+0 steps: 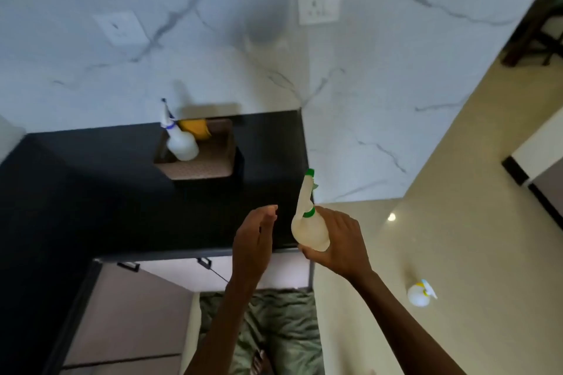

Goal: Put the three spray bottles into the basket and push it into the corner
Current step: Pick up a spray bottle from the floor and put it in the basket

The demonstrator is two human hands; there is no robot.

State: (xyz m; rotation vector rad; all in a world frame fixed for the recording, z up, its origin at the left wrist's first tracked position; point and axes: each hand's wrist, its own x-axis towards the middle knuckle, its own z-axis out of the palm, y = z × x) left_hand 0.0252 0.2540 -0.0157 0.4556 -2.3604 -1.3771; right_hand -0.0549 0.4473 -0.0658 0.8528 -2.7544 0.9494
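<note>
A brown basket (210,168) stands on the black counter (91,192) near the marble back wall. Inside it leans a white spray bottle with a blue collar (182,144), beside something yellow (195,128). My right hand (338,240) grips a white spray bottle with a green nozzle and collar (309,228) over the counter's front right corner. My left hand (254,239) is just left of that bottle, fingers apart, holding nothing. A third white spray bottle with a yellow and pale-blue head (420,294) stands on the beige floor at the lower right.
Marble walls meet in a corner behind the counter's right end, with a socket (318,5) on the wall. Cabinet fronts with dark handles (128,266) lie under the counter. Dark furniture legs (530,39) stand at the far right.
</note>
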